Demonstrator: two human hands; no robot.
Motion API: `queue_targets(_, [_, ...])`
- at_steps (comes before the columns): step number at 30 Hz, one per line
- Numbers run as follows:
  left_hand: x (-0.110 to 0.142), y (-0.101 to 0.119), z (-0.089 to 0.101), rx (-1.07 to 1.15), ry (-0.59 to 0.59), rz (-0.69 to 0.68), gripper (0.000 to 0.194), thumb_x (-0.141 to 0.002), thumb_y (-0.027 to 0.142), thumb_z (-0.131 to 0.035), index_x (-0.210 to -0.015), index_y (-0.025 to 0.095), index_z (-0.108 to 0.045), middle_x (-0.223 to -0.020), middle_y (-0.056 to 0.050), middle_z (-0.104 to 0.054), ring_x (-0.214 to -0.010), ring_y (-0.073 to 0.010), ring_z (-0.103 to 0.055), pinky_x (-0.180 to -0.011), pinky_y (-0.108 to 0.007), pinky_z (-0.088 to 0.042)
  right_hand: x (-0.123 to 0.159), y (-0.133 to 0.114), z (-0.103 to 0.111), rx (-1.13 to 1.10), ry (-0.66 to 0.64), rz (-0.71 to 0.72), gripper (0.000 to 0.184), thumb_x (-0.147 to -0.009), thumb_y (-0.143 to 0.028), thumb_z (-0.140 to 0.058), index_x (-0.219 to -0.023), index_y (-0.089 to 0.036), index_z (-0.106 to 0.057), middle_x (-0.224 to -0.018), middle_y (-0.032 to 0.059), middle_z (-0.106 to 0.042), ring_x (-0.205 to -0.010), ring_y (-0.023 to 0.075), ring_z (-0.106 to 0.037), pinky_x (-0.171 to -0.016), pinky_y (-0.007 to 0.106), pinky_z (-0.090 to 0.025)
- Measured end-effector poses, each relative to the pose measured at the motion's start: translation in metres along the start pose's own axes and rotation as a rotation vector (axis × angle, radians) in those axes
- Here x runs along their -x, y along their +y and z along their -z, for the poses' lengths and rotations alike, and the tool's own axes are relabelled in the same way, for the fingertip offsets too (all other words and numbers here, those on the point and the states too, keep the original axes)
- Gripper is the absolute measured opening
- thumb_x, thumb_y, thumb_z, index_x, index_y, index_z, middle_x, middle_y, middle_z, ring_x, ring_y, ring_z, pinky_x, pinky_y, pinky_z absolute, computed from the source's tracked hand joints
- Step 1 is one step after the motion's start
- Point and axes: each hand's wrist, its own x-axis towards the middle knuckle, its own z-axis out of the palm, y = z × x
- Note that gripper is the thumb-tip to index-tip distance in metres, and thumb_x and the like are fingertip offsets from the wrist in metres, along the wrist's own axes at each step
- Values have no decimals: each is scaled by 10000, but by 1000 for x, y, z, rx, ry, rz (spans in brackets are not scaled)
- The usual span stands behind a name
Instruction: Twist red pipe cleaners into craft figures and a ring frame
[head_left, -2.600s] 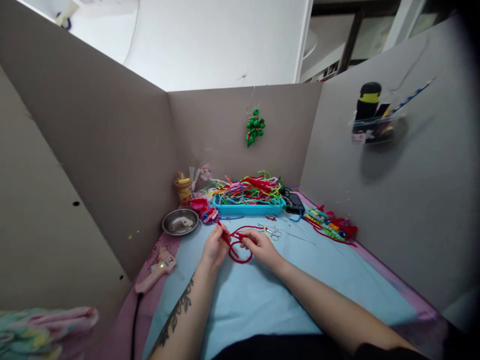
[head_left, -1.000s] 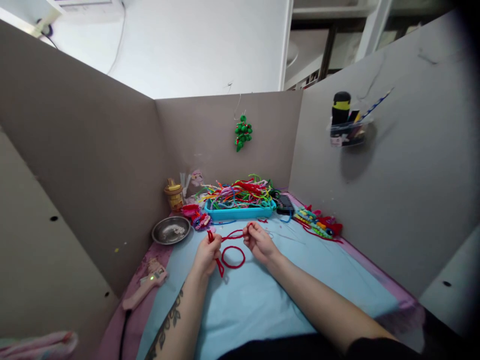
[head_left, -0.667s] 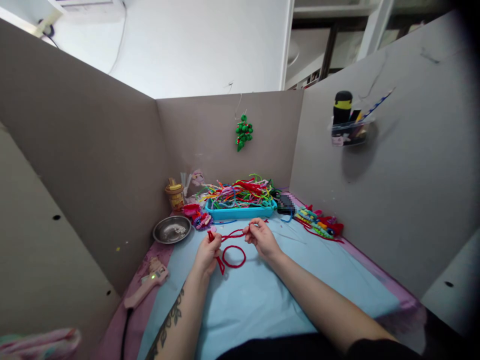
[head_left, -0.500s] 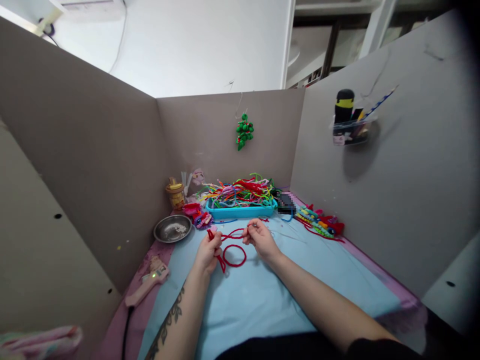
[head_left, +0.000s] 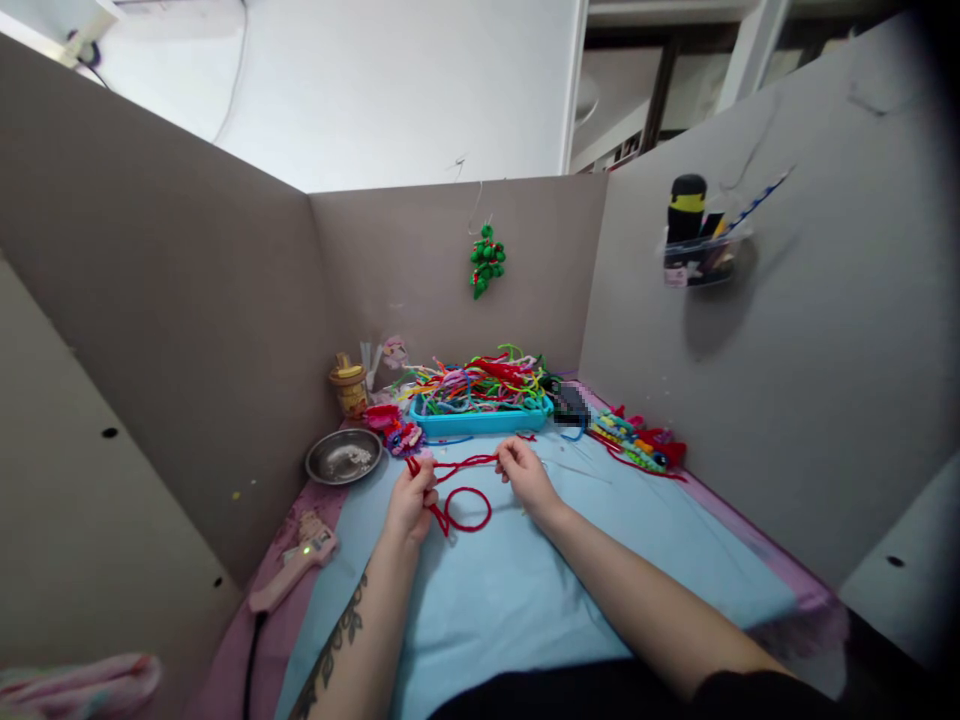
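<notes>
Between my two hands runs a length of red pipe cleaner, held just above the blue table cover; its strands cross over each other. My left hand is closed round one bent part of it, with short ends poking out above the thumb and a folded loop below the fingers. My right hand pinches the far end between thumb and fingertips. Directly beneath the stretched strands is a red ring of the same fuzzy stem; whether it joins the held piece I cannot tell.
A blue tray heaped with coloured pipe cleaners stands at the back. To the left are a metal bowl and a pink glue gun with its light on. Colourful fuzzy pieces lie right. Grey panels enclose three sides.
My right hand has shifted slightly right and my left hand slightly left, so the red strands between them are drawn closer together. The ring has stayed in nearly the same place.
</notes>
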Motion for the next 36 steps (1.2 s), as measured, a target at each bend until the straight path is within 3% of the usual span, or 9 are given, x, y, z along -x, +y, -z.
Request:
queue_targets(5, [-2, -2, -6, 145, 93, -77, 298, -616, 231, -753, -693, 158, -475, -602, 75, -437, -379, 4, -278, -313, -114, -157, 10, -6, -12, -69, -6, 41, 228, -826, -413, -474, -730, -208, -445, -576, -40, -479, -504, 107, -436, -471, 221, -361])
queue_targets(10, [-7, 3, -4, 274, 196, 23, 260, -750, 190, -657, -642, 157, -422, -553, 78, -370, -359, -2, -258, -286, -114, -162, 22, -15, -23, 11, -75, 168, 218, -856, -400, -469, -750, -210, -467, -609, -25, -492, -548, 118, -465, -536, 245, -399])
queue_targets(13, [-8, 8, -1, 313, 157, 111, 174, -812, 156, -581, -675, 134, -476, -625, 34, -461, -394, 4, -322, -290, -93, -200, 26, -15, -27, 0, -106, 167, 208, -869, -406, -447, -786, -217, -472, -680, -5, -534, -570, 125, -515, -559, 263, -441])
queue_targets(18, [-6, 10, 0, 315, 32, 165, 51, -818, 152, -568, -785, 114, -572, -788, -37, -571, -473, -12, -426, -337, -97, -297, 37, -14, -32, -10, -247, 215, 199, -870, -404, -453, -807, -218, -482, -1019, 63, -585, -683, 137, -604, -666, 318, -501])
queue_targets(21, [-5, 9, 0, 328, -13, 190, 164, -857, 252, -520, -823, 109, -592, -840, -60, -592, -523, -34, -472, -411, -124, -379, 41, -15, -33, -2, -293, 207, 187, -868, -396, -465, -812, -221, -498, -989, 64, -614, -736, 162, -618, -697, 339, -504])
queue_targets(25, [-5, 7, -2, 318, -3, 136, 423, -878, 461, -394, -855, 98, -609, -882, -104, -605, -564, -74, -504, -416, -165, -382, 38, -13, -34, -72, -185, 115, 191, -872, -413, -453, -847, -229, -497, -912, 58, -630, -706, 173, -635, -674, 351, -514])
queue_targets(28, [-4, 2, -4, 267, -12, 76, 319, -838, 416, -510, -851, 113, -612, -880, -82, -615, -567, -74, -501, -430, -170, -374, 36, -11, -34, -75, -186, 85, 203, -864, -422, -467, -846, -225, -512, -863, 51, -636, -678, 171, -632, -661, 341, -509])
queue_targets(31, [-2, -1, -5, 209, 14, 46, 158, -775, 279, -629, -776, 124, -595, -790, -33, -605, -571, -67, -502, -477, -170, -389, 39, -12, -33, -28, -280, 98, 204, -854, -409, -488, -851, -215, -551, -788, 33, -626, -679, 164, -613, -656, 313, -493])
queue_targets(36, [5, 6, -6, 207, -63, 116, 223, -763, 313, -636, -691, 156, -495, -674, 7, -544, -615, -97, -538, -559, -208, -435, 41, -21, -27, 75, -431, 193, 190, -835, -369, -521, -817, -196, -597, -776, 29, -606, -718, 155, -562, -679, 289, -456])
